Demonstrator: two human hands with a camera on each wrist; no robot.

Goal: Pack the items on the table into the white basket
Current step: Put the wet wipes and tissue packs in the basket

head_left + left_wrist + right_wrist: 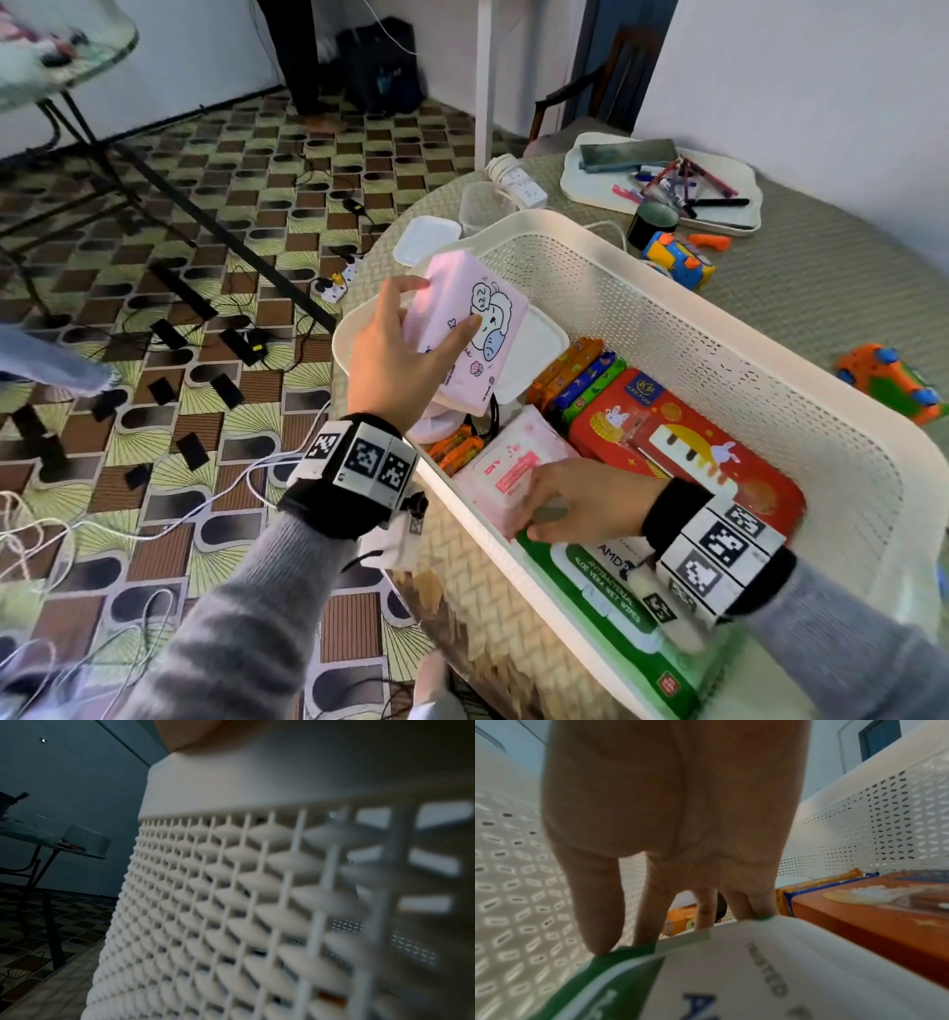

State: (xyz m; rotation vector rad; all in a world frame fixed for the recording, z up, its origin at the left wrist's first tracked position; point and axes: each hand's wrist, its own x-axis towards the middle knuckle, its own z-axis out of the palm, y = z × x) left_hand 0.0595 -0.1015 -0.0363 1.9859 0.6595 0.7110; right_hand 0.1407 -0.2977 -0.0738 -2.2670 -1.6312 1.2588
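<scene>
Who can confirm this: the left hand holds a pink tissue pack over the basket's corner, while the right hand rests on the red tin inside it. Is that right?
Not quite. The head view shows the right hand resting on the pink wipes pack and the green wet wipes pack, not the red tin. The left hand does hold the pink tissue pack over the white basket's corner.

Green pack (611, 601) reads "ALOE VERA WET WIPES"; red tin (688, 442), "KEE FUN".

A patterned floor (215, 169) strewn with cables and black strips — a dark backpack (382, 67) against the wall, a wooden chair (590, 97) beyond the table.
</scene>
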